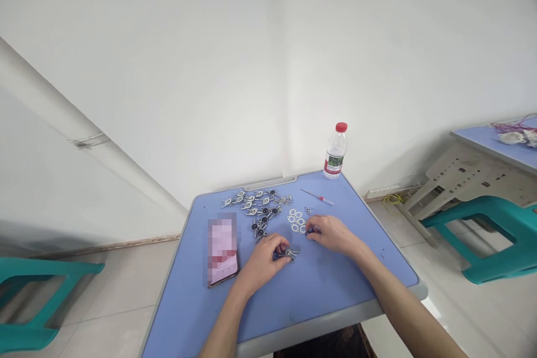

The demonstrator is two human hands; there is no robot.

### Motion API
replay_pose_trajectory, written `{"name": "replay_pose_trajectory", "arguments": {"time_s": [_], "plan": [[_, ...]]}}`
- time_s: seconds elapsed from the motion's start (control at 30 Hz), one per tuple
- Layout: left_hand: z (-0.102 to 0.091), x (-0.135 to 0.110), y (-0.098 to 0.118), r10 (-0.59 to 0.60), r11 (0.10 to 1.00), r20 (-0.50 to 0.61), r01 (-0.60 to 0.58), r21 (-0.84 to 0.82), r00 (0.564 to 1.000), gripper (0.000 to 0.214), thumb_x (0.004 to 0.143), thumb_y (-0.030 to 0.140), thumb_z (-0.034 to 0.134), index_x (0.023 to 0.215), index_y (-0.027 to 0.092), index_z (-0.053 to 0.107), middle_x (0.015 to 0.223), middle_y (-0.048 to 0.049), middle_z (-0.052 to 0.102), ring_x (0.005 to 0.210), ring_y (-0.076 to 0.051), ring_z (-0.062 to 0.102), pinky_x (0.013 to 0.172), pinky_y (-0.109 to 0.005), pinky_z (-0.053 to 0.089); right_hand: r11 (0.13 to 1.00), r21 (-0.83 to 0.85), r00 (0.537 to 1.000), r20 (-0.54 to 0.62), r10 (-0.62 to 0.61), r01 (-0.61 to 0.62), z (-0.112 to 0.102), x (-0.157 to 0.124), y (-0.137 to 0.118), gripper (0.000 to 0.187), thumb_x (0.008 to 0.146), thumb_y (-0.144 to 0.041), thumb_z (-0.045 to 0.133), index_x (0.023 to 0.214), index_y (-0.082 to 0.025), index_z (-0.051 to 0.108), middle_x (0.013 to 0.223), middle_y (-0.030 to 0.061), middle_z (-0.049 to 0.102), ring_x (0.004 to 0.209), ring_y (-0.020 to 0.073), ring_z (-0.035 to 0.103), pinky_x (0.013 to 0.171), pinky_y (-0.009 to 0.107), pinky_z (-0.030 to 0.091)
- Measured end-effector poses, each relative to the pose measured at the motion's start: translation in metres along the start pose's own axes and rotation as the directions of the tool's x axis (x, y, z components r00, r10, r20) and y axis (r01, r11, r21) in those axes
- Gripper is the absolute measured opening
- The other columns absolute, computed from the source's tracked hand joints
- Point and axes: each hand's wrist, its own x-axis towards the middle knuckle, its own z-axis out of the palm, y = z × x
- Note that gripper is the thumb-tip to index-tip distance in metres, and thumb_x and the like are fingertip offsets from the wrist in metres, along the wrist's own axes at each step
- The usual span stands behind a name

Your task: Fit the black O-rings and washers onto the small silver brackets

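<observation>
My left hand (268, 257) is closed on a small metal fitting (289, 254) with a short tube, low over the desk. To the right, my right hand (329, 232) has its fingertips pinched at a small dark part (311, 230), whose exact kind is unclear. Its fingers are beside several flat metal flange plates (296, 220) with oval ends and a round hole. Just behind the plates lies a small heap of screws (309, 210). Beyond my left hand are several metal fittings with black round discs (264, 220), and farther back more silvery fittings (249, 200).
A phone (222, 251) lies on the left of the blue desk (197, 313). A screwdriver (318, 197) rests near the back, and a water bottle with a red cap (334, 154) stands at the far right corner. Green stools (486, 235) flank the desk; another desk (482, 140) stands right.
</observation>
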Motion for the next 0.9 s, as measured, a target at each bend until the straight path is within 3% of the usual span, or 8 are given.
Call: {"name": "replay_pose_trajectory", "arguments": {"time_s": [0.23,0.47,0.6,0.9], "plan": [[-0.001,-0.001,0.002,0.007,1.000,0.007,-0.007,-0.004,1.000,0.014,0.075,0.016,0.064,0.088,0.022,0.060,0.086,0.0008,0.060,0.083,-0.017,0.055,0.077,-0.029,0.043,0.999,0.027,1.000,0.003,0.017,-0.017,0.003,0.002,-0.001,0.010,0.080,-0.016,0.058,0.078,-0.019,0.068,0.074,0.0002,0.066,0.066,0.0140,0.056,0.060,0.023,0.035],[0.000,0.000,0.001,0.024,1.000,0.005,-0.024,0.002,1.000,0.009,0.077,0.018,0.062,0.086,0.021,0.062,0.086,0.0002,0.059,0.083,-0.017,0.055,0.077,-0.028,0.043,0.946,0.323,0.988,0.142,-0.061,0.012,0.004,-0.007,-0.012,0.023,0.083,-0.019,0.051,0.090,-0.020,0.073,0.078,-0.0008,0.072,0.065,0.0129,0.059,0.060,0.022,0.040],[-0.002,0.000,0.003,0.031,0.999,0.022,-0.031,0.023,0.999,0.005,0.079,0.020,0.061,0.084,0.020,0.062,0.085,-0.0005,0.060,0.084,-0.018,0.055,0.077,-0.028,0.043,0.951,0.302,0.964,0.226,-0.142,0.069,0.010,-0.011,-0.019,0.017,0.080,-0.020,0.056,0.080,-0.019,0.073,0.067,-0.0022,0.068,0.057,0.0108,0.052,0.054,0.022,0.035],[-0.004,0.000,0.006,0.033,0.999,0.039,-0.035,0.039,0.999,0.004,0.079,0.021,0.060,0.083,0.021,0.063,0.085,-0.0008,0.060,0.086,-0.019,0.055,0.076,-0.029,0.043,0.965,0.238,0.974,0.171,-0.151,0.108,0.014,-0.011,-0.028,0.013,0.081,-0.020,0.058,0.077,-0.019,0.070,0.064,-0.0030,0.062,0.059,0.0110,0.051,0.057,0.022,0.036]]}}
